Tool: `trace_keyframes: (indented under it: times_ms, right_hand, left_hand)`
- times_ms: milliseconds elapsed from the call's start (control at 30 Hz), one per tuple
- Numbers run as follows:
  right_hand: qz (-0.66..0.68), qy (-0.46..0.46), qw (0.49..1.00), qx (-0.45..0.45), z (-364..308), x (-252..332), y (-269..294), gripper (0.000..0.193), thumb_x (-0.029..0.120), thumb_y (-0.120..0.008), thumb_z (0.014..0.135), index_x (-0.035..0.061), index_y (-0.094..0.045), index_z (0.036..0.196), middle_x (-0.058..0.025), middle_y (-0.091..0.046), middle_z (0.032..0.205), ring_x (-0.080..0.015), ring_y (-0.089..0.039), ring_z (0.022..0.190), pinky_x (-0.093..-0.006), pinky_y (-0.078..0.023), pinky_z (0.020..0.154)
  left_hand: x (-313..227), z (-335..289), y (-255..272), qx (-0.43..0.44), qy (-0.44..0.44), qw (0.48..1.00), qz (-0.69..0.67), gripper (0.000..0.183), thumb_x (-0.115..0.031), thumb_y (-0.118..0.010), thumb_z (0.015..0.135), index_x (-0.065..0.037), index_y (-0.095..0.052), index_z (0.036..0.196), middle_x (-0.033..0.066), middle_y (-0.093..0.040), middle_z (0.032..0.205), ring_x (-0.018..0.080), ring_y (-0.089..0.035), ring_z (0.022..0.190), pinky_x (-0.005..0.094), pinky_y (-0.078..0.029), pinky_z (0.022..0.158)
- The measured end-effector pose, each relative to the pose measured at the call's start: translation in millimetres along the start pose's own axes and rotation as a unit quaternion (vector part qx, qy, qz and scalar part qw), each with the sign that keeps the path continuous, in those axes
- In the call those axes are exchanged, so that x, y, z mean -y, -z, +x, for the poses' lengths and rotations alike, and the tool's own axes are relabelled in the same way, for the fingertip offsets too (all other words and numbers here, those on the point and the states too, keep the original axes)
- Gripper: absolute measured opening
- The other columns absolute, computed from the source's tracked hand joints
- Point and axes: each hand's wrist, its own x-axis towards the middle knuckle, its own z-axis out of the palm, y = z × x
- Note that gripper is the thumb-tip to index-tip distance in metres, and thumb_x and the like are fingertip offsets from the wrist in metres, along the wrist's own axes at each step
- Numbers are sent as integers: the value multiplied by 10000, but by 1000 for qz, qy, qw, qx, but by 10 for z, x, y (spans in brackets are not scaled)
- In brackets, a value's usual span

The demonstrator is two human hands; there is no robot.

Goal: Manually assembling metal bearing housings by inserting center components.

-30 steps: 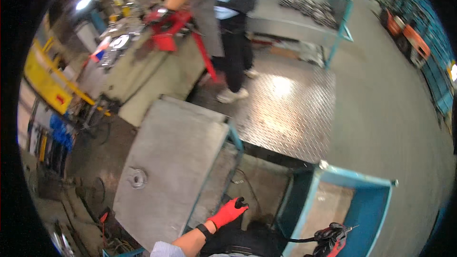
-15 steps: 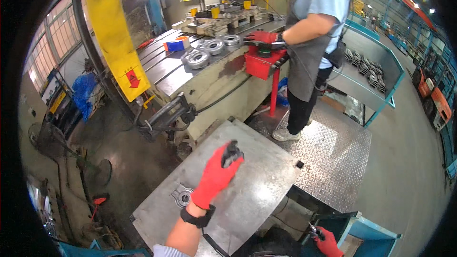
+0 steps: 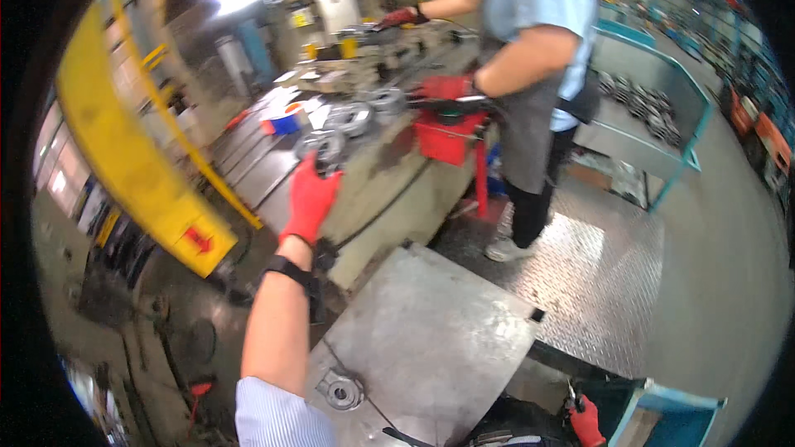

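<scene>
Reaching to ten o'clock with left hand (image 3: 313, 203), seemingly touching a ring-shaped casting (image 3: 330, 144); blurring too much to tell whether clamped. Lying at the edge of the machine bed (image 3: 252, 157), probably for easy reach. Gripping a metal-tipped tool (image 3: 573, 398) at five o'clock with right hand (image 3: 587, 424), probably for readiness. Showing an arrow label (image 3: 198, 238) on the yellow guard (image 3: 124, 136), nine o'clock.

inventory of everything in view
Machine bed: one, pale green, ahead
Ring parts: at least three, grey, on machine bed
Table: one, grey, lower centre
Loose part: one, grey, on table
Guard: one, yellow, left
Co-worker: one, blue and grey clothes, upper centre
Stand: one, red, beside co-worker
Piled parts: many, grey, in upper right bin
Near bin: one, blue, lower right
Floor plate: one, silver, right
Left hand: one, red-gloved, at ring parts
Right hand: one, red-gloved, holding tool
</scene>
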Motion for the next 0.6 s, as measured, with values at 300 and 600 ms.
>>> trace_keyframes:
  times_ms: [300, 600]
  right_hand:
    - [88, -190, 973, -92, -271, -693, 261, 204, 35, -610, 800, 5, -584, 1001, -113, -620, 761, -173, -604, 717, -312, -478, 678]
    - [73, -222, 969, -84, -229, -601, 338, 324, 262, -633, 828, 45, -595, 1067, -219, -640, 917, -361, -629, 873, -398, -490, 742]
  left_hand:
    - [-350, 455, -497, 120, 16, 931, 344, 897, -448, -759, 664, -64, -358, 1368, 182, -495, 1292, 339, -422, 1234, 457, -333, 1006]
    - [263, 278, -522, 28, -103, 935, 339, 811, -107, -749, 639, -32, -375, 1354, 249, -572, 1027, 404, -516, 998, 445, -400, 891]
